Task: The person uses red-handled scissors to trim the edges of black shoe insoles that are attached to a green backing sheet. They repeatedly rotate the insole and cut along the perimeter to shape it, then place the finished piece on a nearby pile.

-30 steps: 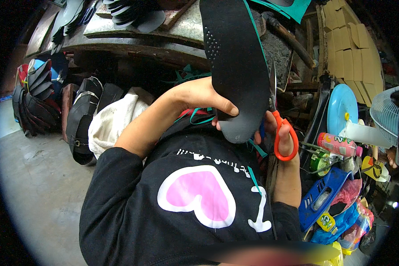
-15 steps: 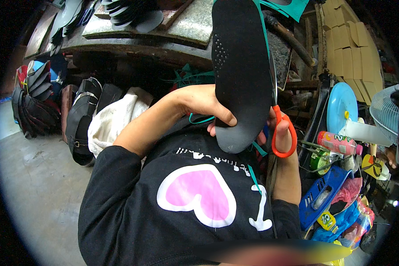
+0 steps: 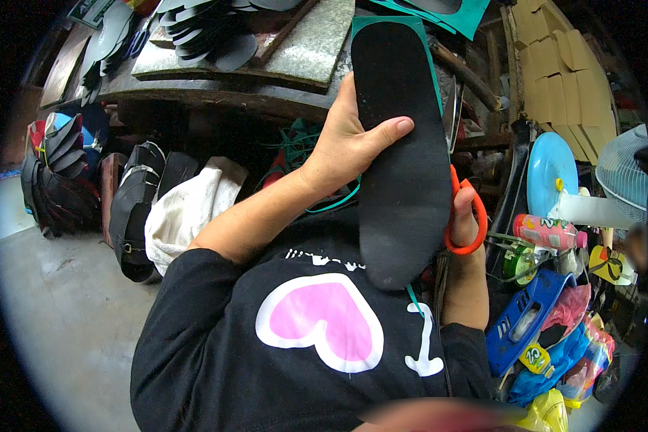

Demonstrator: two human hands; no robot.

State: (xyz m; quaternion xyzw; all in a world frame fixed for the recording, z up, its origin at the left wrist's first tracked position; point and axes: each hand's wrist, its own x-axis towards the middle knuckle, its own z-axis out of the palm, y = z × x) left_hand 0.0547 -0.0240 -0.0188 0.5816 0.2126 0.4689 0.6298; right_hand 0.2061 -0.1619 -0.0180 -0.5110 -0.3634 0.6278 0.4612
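Desk (image 3: 295, 54) at top, cluttered with stack of dark cut soles (image 3: 201, 29) and teal sheet. Black insole-shaped foam piece (image 3: 403, 158) held upright mid-frame, teal edge strip along right side. Left hand (image 3: 345, 144) clamps it, thumb across face, fingers behind, steadying it for cutting. Right hand (image 3: 462, 216), fingers through orange scissors (image 3: 464, 216) loops, closed around handles; blades hidden behind piece, running along right edge, opening not visible.

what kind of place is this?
Likely a small footwear workshop: the left hand holds a black sole-shaped sheet, the right hand works orange-handled scissors, and cut soles are stacked on the workbench.
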